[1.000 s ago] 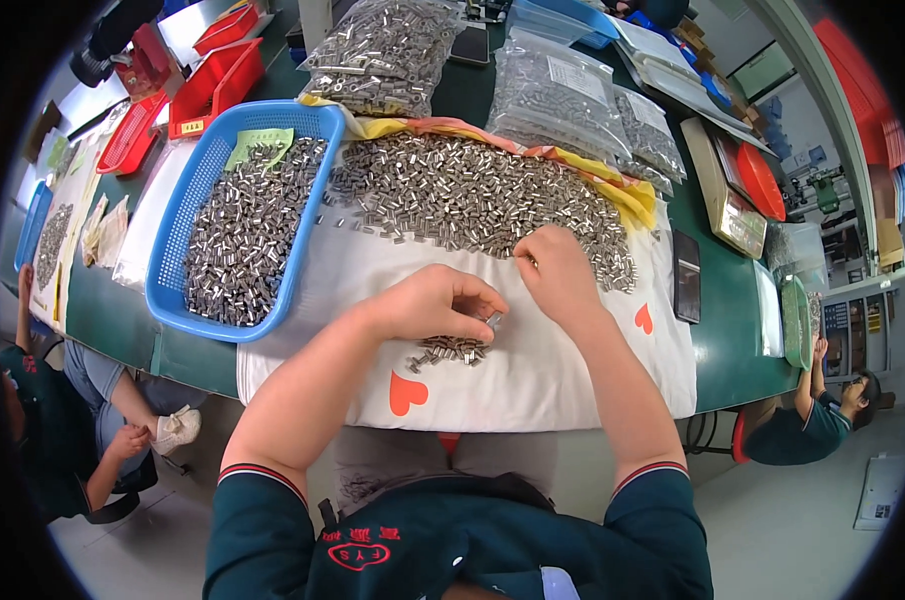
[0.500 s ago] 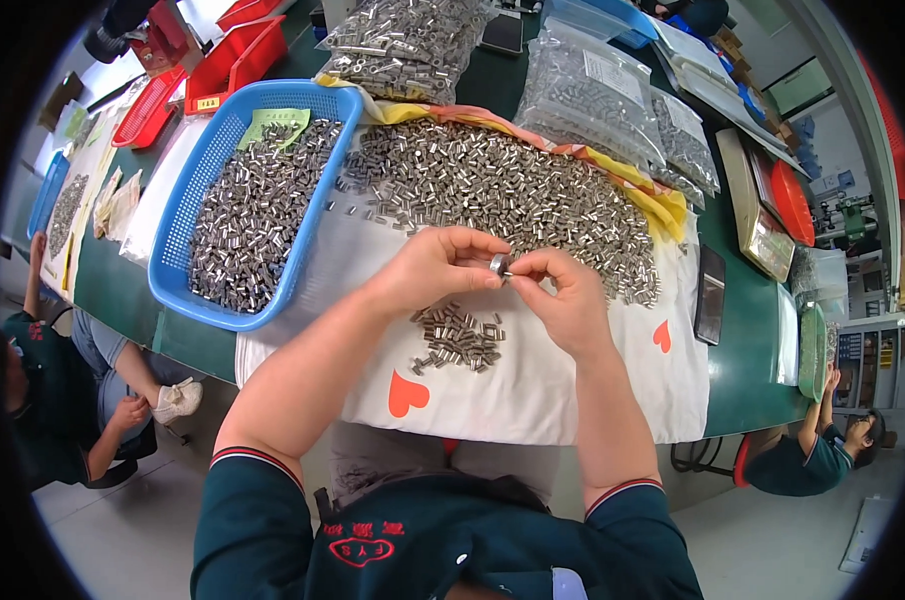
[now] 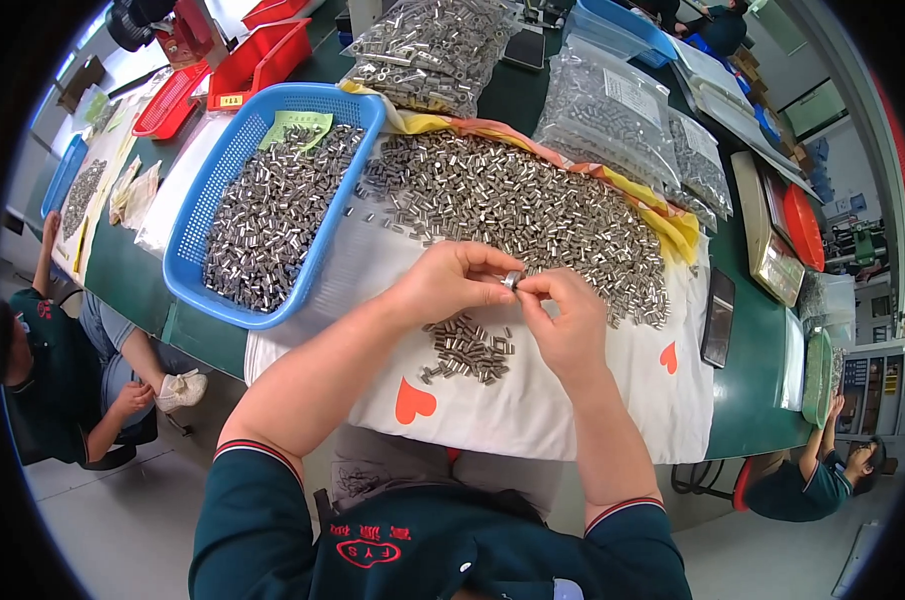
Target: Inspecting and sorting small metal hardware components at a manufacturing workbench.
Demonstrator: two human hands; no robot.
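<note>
Head view: both hands have come together above the white cloth near the desk's front edge. The left hand and right hand now pinch one small metal sleeve between their fingertips, where a second ago the right hand was reaching into the big heap of metal sleeves further back. So one piece has been picked out and is being checked. Just below the hands lies the small pile of sleeves. The blue basket of sleeves sits towards the left edge.
</note>
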